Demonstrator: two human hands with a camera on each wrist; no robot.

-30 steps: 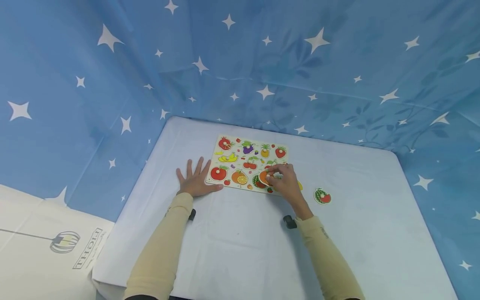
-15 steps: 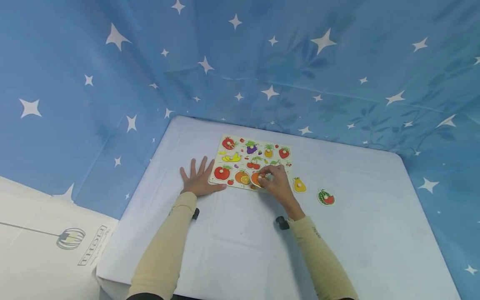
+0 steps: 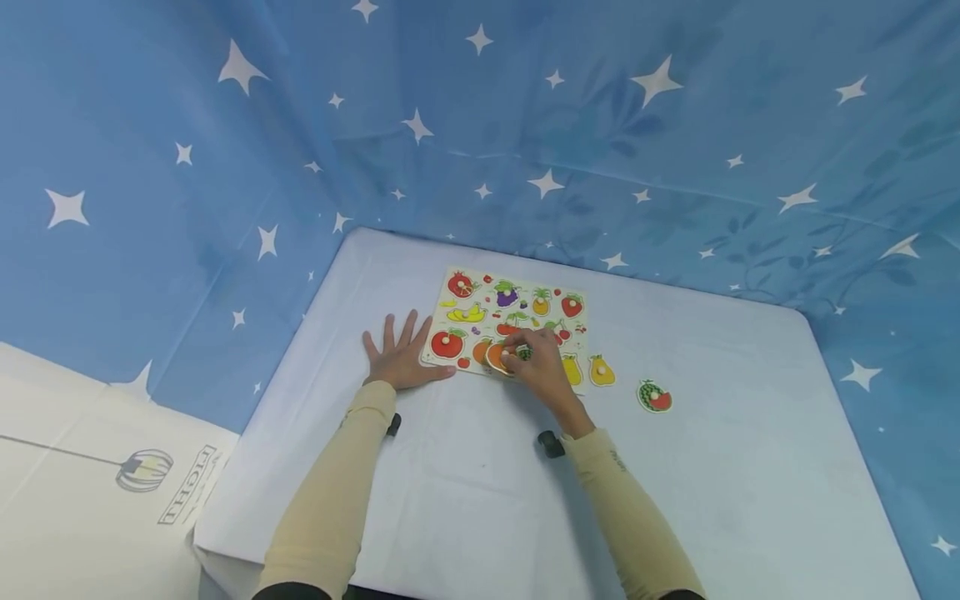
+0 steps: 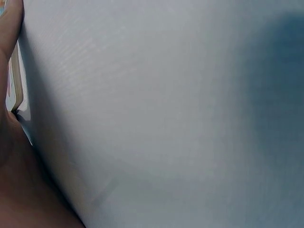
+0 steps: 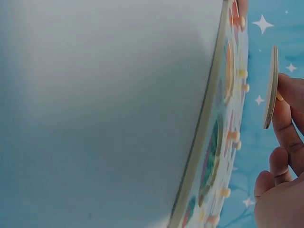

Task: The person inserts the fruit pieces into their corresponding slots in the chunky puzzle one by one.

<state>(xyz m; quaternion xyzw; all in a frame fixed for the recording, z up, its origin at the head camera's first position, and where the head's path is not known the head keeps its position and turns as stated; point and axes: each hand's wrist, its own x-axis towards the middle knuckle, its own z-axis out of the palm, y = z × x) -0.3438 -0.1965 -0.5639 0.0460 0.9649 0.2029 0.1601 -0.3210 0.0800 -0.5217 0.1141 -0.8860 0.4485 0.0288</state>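
My left hand (image 3: 399, 362) lies spread flat on the table, thumb and fingers about the lower left corner of a fruit puzzle board (image 5: 212, 92). With thumb and fingertips, my right hand (image 3: 546, 371) pinches an orange puzzle piece (image 3: 494, 357). In the right wrist view this piece (image 5: 272, 90) stands apart from the board, raised above its knobs. From the head it overlaps the printed orange beside the red apple piece (image 3: 447, 343). Only part of the left hand (image 4: 14, 175) shows in the left wrist view, with the board's corner behind it.
Right of the board, a pear piece (image 3: 601, 370) and a watermelon piece (image 3: 654, 397) lie on the white-covered table (image 3: 465, 500). Several knobbed fruit pieces, such as the bananas (image 3: 468, 313), sit on the board. A blue star-patterned cloth (image 3: 570, 150) rises behind the table.
My right hand has moved left across the board with the orange piece, uncovering the pear piece on the right. The left hand stays in place; the head view has shifted slightly.
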